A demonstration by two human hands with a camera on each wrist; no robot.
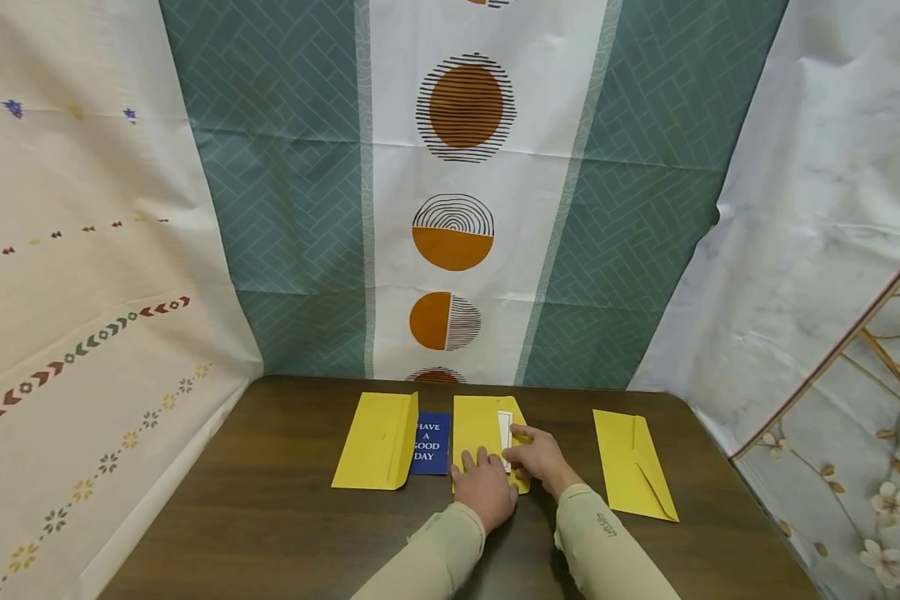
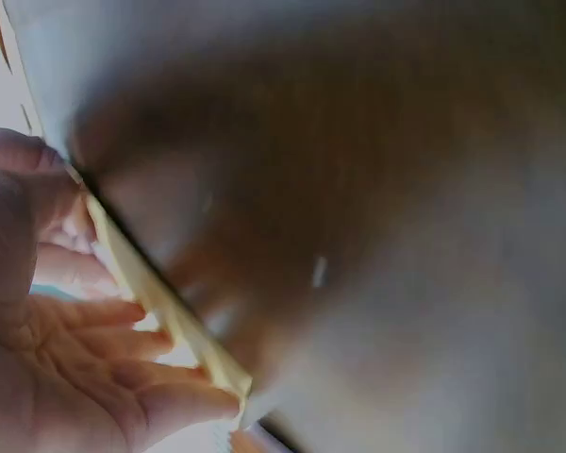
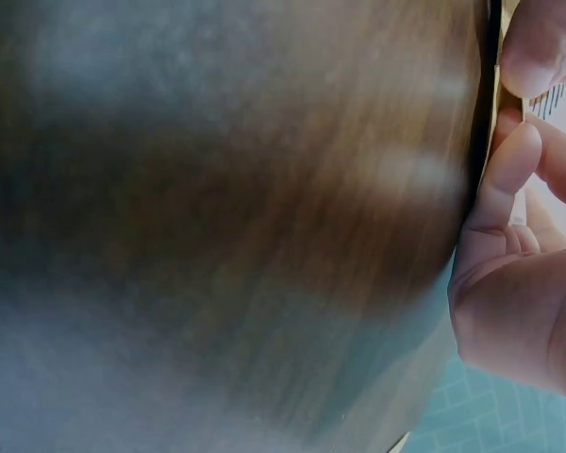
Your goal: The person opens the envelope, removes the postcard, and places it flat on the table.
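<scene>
A yellow envelope [image 1: 476,425] lies on the table in the head view, with a white card [image 1: 505,437] with a thin dark border showing over its right part. On the envelope's lower part rests my left hand [image 1: 486,492], fingers spread; the left wrist view shows them along the envelope's edge [image 2: 160,293]. My right hand [image 1: 543,458] has its thumb and fingers bent at the card's right edge and seems to pinch it. The right wrist view shows the right thumb [image 3: 509,165] close to the envelope's edge, the card itself hidden there.
Left of the hands lies a blue card [image 1: 430,446] reading "HAVE A GOOD DAY", beside another yellow envelope [image 1: 371,442]. A third yellow envelope [image 1: 633,467] lies to the right. Patterned cloth [image 1: 292,208] hangs behind the dark wooden table [image 1: 270,517].
</scene>
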